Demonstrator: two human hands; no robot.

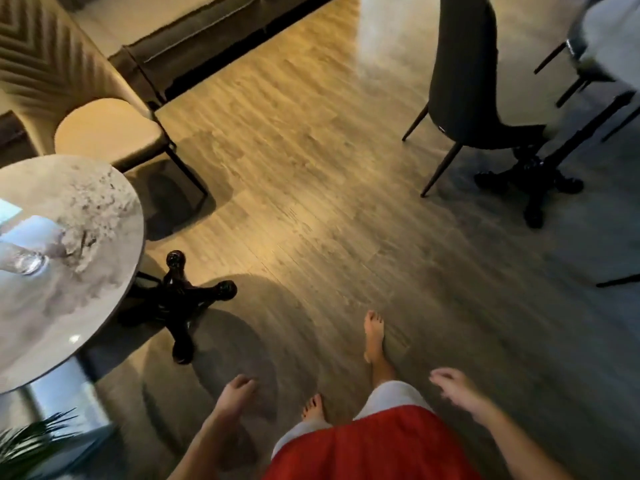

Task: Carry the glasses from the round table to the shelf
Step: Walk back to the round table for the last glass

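Here, marble round table (90, 216), one glass (25, 262), wooden floor (311, 161)

Wood-look floor (311, 174), dark chair (464, 84), perhaps a sofa (194, 43).

Dark chair (464, 81), beige chair (107, 131), wooden floor (311, 168).

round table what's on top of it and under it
One clear glass stands on the round table, at the frame's left edge. Under it a black footed base shows; the table covers its column.
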